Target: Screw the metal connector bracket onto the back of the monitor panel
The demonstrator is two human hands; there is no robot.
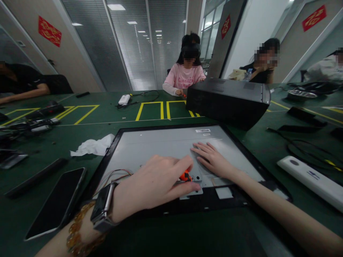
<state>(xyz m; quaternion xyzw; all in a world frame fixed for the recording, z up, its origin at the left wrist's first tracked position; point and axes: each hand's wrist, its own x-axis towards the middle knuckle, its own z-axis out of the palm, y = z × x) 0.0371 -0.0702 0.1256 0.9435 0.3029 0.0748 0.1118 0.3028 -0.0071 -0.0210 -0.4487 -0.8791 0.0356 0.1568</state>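
Grey panel (150, 142) lies uncovered, metal bracket (197, 193) still on it, work seemingly unfinished; left hand (158, 178) grips orange tool (185, 175) there, right hand (213, 159) rests flat, holding nothing.

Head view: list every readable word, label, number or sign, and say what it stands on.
"福": right-hand red paper sign.
"福": middle red paper sign.
Left-hand red paper sign: gold markings, too blurred to read.
Pink shirt: lettering, too blurred to read.
White labels on the display panel: print too small to read.
White device at right: dark marking, too blurred to read.
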